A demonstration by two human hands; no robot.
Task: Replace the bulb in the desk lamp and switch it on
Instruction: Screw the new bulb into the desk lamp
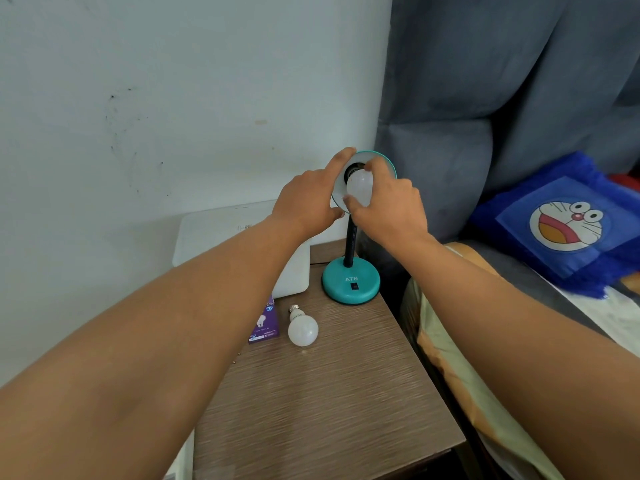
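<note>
A teal desk lamp stands at the back of a wooden bedside table [322, 403], its round base [350, 284] bearing a black switch [353, 286]. My left hand [306, 199] grips the left rim of the lamp shade [381, 159]. My right hand [388, 206] is closed around a white bulb [359, 185] whose base sits at the shade's socket. A second white bulb [302, 328] lies loose on the table, screw cap pointing away. Beside it lies a purple bulb box [265, 323].
A white box-like appliance [242, 233] stands behind my left arm against the wall. A bed with a grey headboard [485, 150] and a blue cartoon pillow [568, 226] is right of the table.
</note>
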